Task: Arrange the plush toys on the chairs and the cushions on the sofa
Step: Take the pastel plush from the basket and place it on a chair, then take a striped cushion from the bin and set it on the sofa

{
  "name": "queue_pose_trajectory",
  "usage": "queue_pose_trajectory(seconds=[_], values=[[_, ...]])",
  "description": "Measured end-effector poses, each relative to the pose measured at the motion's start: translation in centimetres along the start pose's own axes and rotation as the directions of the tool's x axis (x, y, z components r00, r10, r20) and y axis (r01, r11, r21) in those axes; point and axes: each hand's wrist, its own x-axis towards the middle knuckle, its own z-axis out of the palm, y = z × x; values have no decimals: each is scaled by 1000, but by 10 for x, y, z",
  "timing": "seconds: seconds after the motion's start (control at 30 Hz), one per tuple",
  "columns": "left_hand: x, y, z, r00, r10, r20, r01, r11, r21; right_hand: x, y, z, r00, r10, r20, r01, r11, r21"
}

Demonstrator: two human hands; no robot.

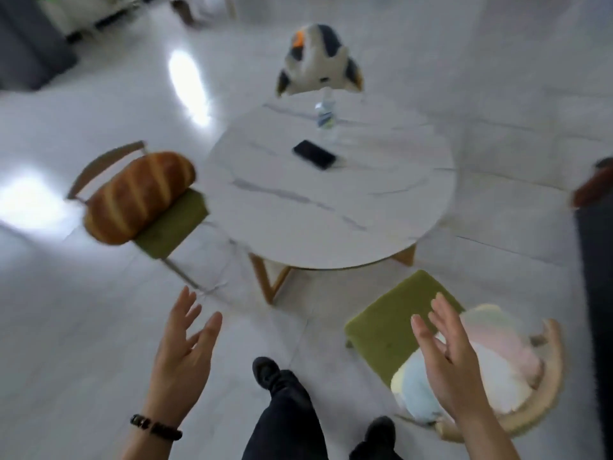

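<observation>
A brown bread-loaf plush [137, 197] lies across the green-seated chair [172, 224] left of the table. Behind the table, on the far chair, sits a penguin plush [316, 61]. At lower right, a pastel pink, white and blue plush [497, 366] rests on another green chair [394, 320] with a curved wooden back. My left hand [184, 355] is raised, open and empty, over the floor. Fingers spread, my right hand [451, 356] hovers just in front of the pastel plush and holds nothing.
A round white marble table [298, 214] stands in the middle with a black phone [315, 154] and a water bottle [325, 112] on it. A dark sofa edge [597, 277] runs along the right, with a reddish-brown object [593, 185] above it. My legs and shoes are below.
</observation>
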Motion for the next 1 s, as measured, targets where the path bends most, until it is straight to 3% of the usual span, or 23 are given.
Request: queue_pose_trajectory(seconds=[0.23, 0.53, 0.73, 1.0], values=[[-73, -77, -139, 953, -117, -279, 96, 992, -87, -33, -54, 150, 907, -162, 388, 202, 977, -64], [-104, -203, -340, 801, -273, -532, 168, 957, -237, -148, -94, 401, 752, -175, 636, 320, 940, -120], [-78, -248, -460, 763, -305, -570, 196, 949, -245, -196, -132, 527, 673, -183, 717, 393, 909, -137], [53, -339, -575, 741, -334, -583, 227, 941, -250, -179, -136, 727, 653, -157, 741, 396, 905, -157]])
